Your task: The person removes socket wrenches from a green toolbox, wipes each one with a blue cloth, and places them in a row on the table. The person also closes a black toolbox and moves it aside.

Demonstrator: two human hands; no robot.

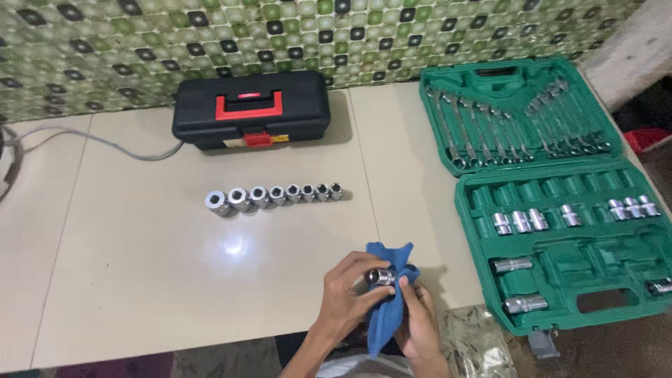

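Wiping step: left hand (350, 290) pinches a socket (382, 276) near the table's front edge; right hand (418, 318) grips the blue cloth (389, 308) around it. Next likely needs turning the socket, judging by the row (274, 197).

Single head-worn view, looking steeply down onto a pale table (140, 280) from near range. Tiled wall (140, 35) along frame top; hands at lower centre.

socket (382, 276): mostly hidden by fingers and blue cloth (389, 308) | right hand (420, 323): palm hidden behind cloth | green tool case (560, 203): right corner cut by edge | case sockets: sizes too small to tell
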